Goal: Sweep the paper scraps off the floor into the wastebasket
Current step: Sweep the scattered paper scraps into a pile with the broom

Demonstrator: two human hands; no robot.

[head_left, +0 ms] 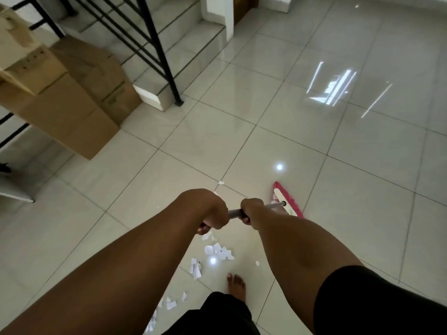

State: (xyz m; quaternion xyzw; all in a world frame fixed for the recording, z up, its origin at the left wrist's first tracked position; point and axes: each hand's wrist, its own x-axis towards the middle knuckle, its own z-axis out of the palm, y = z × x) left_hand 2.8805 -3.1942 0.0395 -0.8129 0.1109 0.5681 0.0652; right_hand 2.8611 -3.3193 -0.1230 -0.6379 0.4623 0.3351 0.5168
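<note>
Glossy tiled floor (pixel 314 146) under us; cardboard boxes (pixel 72 105) far left by stairs (pixel 169 44). Our left hand (pixel 212 210) and right hand (pixel 251 210) both curl tight round mop handle (pixel 234 213). Paper scraps (pixel 219 251) lie below hands, near bare foot (pixel 237 287). Pink mop head (pixel 287 200) rests on floor at right.

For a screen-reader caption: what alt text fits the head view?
Both hands, left hand and right hand, grip a metal mop handle, its pink mop head on the tiled floor. Paper scraps lie near a bare foot; cardboard boxes stand by stairs.
</note>
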